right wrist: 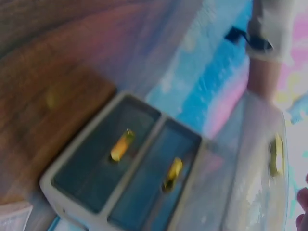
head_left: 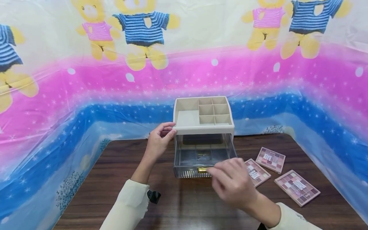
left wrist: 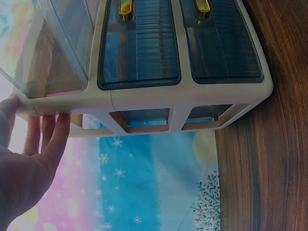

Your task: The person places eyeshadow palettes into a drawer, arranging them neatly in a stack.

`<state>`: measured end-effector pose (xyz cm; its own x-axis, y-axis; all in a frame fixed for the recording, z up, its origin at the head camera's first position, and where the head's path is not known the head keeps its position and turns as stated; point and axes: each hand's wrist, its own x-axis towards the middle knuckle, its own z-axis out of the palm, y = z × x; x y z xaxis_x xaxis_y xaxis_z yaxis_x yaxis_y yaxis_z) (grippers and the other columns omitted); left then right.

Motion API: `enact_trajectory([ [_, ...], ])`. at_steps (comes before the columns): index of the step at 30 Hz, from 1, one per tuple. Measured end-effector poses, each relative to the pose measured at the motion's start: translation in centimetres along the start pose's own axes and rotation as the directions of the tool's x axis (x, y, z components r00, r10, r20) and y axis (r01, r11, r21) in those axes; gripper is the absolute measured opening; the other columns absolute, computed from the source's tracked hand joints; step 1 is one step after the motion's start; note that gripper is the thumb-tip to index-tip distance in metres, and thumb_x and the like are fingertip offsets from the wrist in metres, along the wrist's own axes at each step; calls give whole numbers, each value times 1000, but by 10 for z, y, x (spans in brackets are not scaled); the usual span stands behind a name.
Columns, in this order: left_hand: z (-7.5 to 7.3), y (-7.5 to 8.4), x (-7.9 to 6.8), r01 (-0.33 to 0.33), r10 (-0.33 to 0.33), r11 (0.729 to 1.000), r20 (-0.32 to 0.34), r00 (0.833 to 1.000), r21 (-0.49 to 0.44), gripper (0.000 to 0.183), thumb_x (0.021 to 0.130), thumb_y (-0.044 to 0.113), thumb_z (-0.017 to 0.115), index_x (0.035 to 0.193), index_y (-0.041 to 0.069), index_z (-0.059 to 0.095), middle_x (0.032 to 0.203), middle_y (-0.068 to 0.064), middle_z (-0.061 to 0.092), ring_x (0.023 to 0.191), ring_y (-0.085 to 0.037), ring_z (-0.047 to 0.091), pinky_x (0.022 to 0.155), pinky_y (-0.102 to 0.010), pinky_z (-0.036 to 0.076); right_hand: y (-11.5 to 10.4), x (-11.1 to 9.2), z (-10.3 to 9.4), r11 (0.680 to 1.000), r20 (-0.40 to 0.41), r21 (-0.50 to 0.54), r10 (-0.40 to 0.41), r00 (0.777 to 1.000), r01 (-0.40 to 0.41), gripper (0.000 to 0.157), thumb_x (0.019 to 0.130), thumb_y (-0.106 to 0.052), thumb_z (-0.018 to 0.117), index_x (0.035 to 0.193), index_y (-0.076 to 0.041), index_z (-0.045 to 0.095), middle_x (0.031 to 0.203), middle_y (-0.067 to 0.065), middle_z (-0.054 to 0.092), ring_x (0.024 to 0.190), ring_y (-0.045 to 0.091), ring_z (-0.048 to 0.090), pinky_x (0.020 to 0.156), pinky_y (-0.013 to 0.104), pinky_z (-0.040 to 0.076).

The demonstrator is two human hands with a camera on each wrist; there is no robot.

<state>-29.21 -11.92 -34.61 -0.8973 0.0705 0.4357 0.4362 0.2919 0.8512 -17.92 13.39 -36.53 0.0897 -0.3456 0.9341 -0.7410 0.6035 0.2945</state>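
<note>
Only the head view shows the little spaces on top of the cream box, on the brown table. The left hand pinches its edge; the right hand, fingers curled, holds nothing, near the gold handle.

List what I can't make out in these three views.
- Head view: left side of one palette, behind the right hand.
- Head view: lettering on the frontmost palette, too blurred.
- Left wrist view: front of the open drawer, beyond the frame's edge.
- Right wrist view: most of the right hand, past the right edge.
</note>
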Motion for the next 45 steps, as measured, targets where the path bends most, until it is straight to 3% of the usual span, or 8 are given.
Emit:
enact_trajectory([
  [4, 0, 0, 1, 9, -9, 1000, 3, 1000, 4, 32, 98, 19, 69, 129, 10, 68, 115, -19, 70, 103, -30, 69, 86, -37, 62, 25, -3, -15, 977, -52, 21, 213, 976, -212, 18, 82, -8, 57, 86, 0, 72, 81, 12, 67, 72, 26, 56, 69, 32, 42],
  [7, -1, 0, 1, 7, -7, 1000, 2, 1000, -3, 31, 98, 18, 69, 129, 10, 68, 116, -20, 70, 104, -33, 68, 88, -43, 62, 47, -14, -27, 892, 12, -11, 451, 892, -451, 22, 81, -8, 60, 97, 4, 69, 91, 18, 67, 84, 31, 56, 78, 35, 42],
  [11, -1, 0, 1, -6, 6, 1000, -6, 1000, 2, 31, 98, 16, 70, 128, 8, 68, 115, -20, 70, 103, -32, 69, 87, -41, 62, 69, -31, -38, 693, 189, -139, 720, 668, -708, 32, 82, -7, 68, 112, 5, 65, 108, 23, 61, 97, 36, 53, 83, 43, 40],
  [15, -1, -2, 2, -12, 12, 1000, 1, 1000, 5, 31, 98, 16, 69, 128, 8, 68, 115, -20, 70, 103, -31, 69, 86, -37, 62, 87, -53, -43, 505, 427, -357, 837, 344, -786, 49, 84, -16, 73, 126, 5, 59, 126, 32, 53, 113, 48, 50, 89, 60, 43],
  [19, -2, -3, 2, -18, 18, 1000, 7, 1000, -3, 31, 99, 16, 69, 128, 8, 68, 115, -21, 70, 103, -32, 69, 86, -35, 62, 101, -82, -39, 471, 610, -491, 786, 96, -733, 68, 86, -29, 74, 136, 10, 50, 134, 42, 47, 122, 59, 46, 96, 71, 42],
  [24, -1, -3, 2, -24, 24, 1000, 3, 1000, -5, 31, 98, 16, 69, 128, 7, 68, 115, -21, 71, 103, -30, 70, 83, -27, 62, 105, -116, -33, 461, 676, -588, 731, -90, -664, 86, 82, -38, 80, 140, 13, 41, 133, 48, 42, 116, 63, 50, 92, 74, 45],
  [33, -2, -5, 2, -15, 15, 1000, 8, 1000, 2, 31, 98, 17, 69, 128, 9, 68, 116, -19, 71, 104, -29, 70, 84, -28, 62, 104, -143, -29, 465, 663, -683, 718, -211, -563, 79, 70, -48, 89, 120, 2, 54, 124, 42, 48, 109, 61, 50, 89, 75, 38],
  [45, -1, -5, 2, -11, 11, 1000, 4, 1000, -3, 32, 98, 17, 69, 129, 7, 67, 115, -20, 70, 103, -30, 69, 84, -26, 61, 105, -146, -25, 444, 651, -701, 717, -248, -558, 76, 64, -47, 90, 114, -2, 55, 114, 40, 52, 104, 59, 52, 87, 71, 37],
])
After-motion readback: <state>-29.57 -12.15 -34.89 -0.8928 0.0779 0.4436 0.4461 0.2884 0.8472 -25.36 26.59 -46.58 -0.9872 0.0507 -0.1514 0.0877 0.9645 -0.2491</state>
